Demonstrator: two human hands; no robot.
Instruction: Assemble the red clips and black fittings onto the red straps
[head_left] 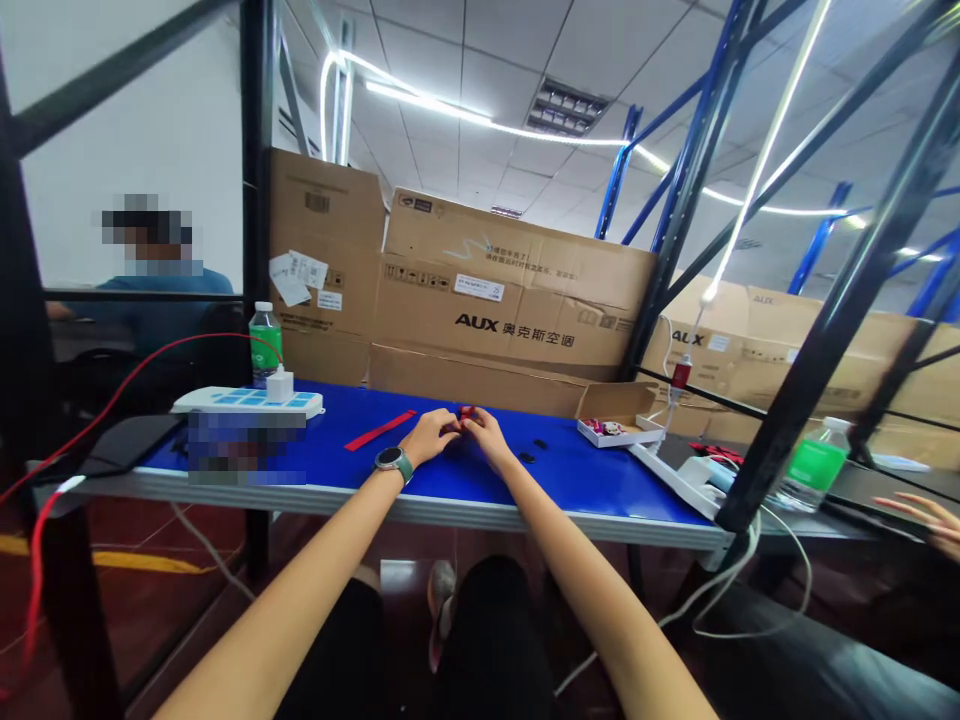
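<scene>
Over the blue tabletop (465, 485), my two hands meet at a small red piece (466, 411). My right hand (486, 438) is closed with its fingertips on that piece, whose exact kind is too small to make out. My left hand (432, 436), with a watch on its wrist, is also closed, its fingertips against the piece from the left. A flat red strip (380, 430) lies to the left of my left hand. Two small black pieces (528, 458) rest on the table to the right of my right hand.
At the right stands an open small box (621, 437) with red and white items inside. A power strip (225, 400) with a white plug and a green-labelled bottle (265, 345) are at the left. Cardboard (517, 300) walls the back. Another person's hand (926, 520) shows far right.
</scene>
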